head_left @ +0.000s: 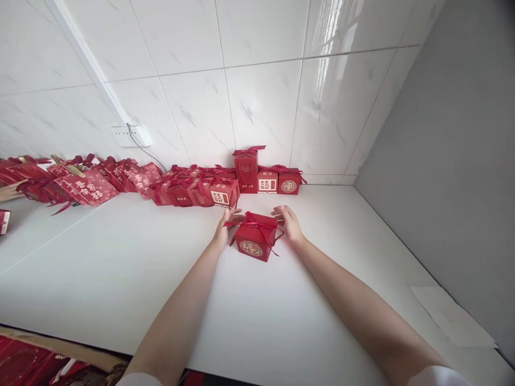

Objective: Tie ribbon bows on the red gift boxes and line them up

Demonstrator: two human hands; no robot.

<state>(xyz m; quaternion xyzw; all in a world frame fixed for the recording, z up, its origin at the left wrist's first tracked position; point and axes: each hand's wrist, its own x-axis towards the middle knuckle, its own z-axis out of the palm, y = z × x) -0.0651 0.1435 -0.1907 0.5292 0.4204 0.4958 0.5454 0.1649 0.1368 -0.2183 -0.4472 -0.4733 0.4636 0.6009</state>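
A red gift box (251, 243) with a gold round emblem and a ribbon bow on top stands on the white table (257, 321). Close by its left side is my left hand (224, 228), fingers apart and partly hidden behind the ribbon. My right hand (287, 222) is at the box's right side, its fingers spread and curved toward the bow. Neither hand is seen closed on the box.
Several red boxes (203, 192) line the tiled wall, one (246, 165) taller than its neighbours. Red bags (90, 187) lie at the left, where another person's hand (12, 191) shows. White paper (453, 316) lies at right; a grey partition (446, 150) rises beyond. Red items (24, 359) sit below the table's edge.
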